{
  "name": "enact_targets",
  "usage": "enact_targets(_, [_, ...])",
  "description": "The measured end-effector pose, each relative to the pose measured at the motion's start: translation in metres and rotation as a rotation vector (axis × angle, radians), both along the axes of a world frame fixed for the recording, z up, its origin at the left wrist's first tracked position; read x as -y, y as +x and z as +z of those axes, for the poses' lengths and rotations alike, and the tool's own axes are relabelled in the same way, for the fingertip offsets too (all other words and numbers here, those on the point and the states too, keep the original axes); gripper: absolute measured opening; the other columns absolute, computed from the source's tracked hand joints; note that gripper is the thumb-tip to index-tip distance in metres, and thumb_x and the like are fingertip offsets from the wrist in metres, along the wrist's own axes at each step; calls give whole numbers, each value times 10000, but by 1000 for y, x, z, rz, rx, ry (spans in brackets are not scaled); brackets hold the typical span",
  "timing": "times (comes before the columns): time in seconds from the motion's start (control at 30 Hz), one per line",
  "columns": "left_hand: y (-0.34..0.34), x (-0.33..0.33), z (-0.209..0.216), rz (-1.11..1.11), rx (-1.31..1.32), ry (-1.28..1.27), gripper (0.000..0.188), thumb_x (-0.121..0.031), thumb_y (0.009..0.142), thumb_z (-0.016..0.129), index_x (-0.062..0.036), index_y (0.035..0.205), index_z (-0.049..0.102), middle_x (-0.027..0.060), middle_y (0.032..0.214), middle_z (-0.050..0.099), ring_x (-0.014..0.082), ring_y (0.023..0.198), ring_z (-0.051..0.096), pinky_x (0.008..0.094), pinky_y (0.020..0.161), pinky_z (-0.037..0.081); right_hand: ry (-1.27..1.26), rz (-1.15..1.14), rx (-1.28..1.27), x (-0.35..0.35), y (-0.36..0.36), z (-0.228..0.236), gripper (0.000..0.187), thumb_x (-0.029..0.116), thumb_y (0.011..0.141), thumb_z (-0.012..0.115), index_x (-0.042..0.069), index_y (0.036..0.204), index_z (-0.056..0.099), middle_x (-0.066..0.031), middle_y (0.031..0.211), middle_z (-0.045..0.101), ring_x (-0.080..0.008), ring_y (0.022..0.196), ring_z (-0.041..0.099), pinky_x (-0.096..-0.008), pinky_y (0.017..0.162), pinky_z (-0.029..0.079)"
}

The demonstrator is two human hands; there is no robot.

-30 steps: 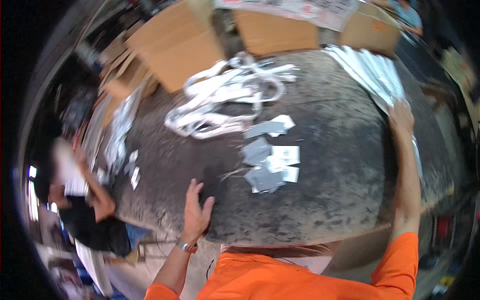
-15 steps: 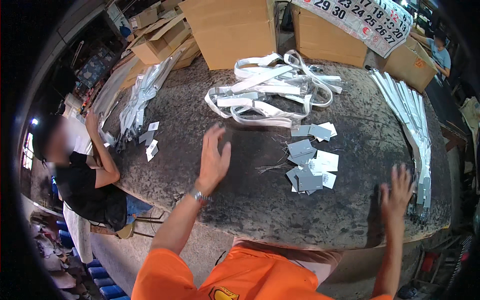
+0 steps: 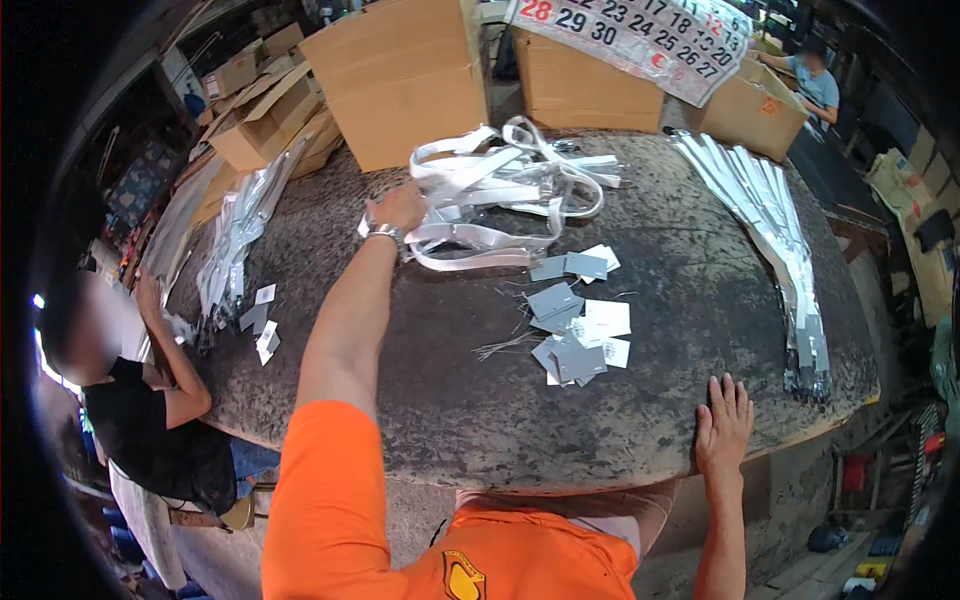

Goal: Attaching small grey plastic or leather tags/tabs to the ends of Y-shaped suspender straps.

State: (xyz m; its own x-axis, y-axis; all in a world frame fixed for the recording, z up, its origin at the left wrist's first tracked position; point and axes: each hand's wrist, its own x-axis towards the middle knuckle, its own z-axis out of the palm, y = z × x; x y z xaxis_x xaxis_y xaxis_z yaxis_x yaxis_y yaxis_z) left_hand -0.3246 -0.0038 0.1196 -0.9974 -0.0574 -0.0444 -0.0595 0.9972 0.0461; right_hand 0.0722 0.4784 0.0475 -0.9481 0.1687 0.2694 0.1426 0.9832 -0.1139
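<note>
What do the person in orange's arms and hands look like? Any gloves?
No gloves: the left hand and right hand are bare. The left sleeve is short and bright orange. A silvery metal band, perhaps a watch, circles the left wrist. No band shows on the other; that sleeve is out of view.

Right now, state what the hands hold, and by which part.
Left hand at the left end of the looped straps; its grip is hidden, hold unclear. Right hand holds nothing.

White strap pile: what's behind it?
Behind the white strap pile, a large cardboard box and a lower one stand at the far side of the table; a printed sheet covers part of the lower one. Their interiors can't be seen.
</note>
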Motion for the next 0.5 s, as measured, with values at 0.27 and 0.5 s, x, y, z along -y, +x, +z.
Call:
enact_targets(0.27, [-22, 20, 83, -115, -509, 401, 358, -382, 950, 530, -36, 1012, 597, 187, 861, 698, 353, 791, 676, 421, 748, 526, -38, 5, -21, 2, 1, 2, 437, 267, 972, 485, 137, 1387, 531, -122, 1466, 465, -365, 1378, 369, -522, 1146, 229])
enact_targets(0.5, [-2, 15, 114, 31, 172, 1142, 363, -429, 949, 626, -73, 1018, 624, 79, 905, 673, 151, 739, 620, 233, 567, 493, -56, -16, -49, 2, 4, 5, 432, 270, 972, 492, 130, 1379, 535, -117, 1460, 471, -359, 1374, 376, -517, 1143, 236])
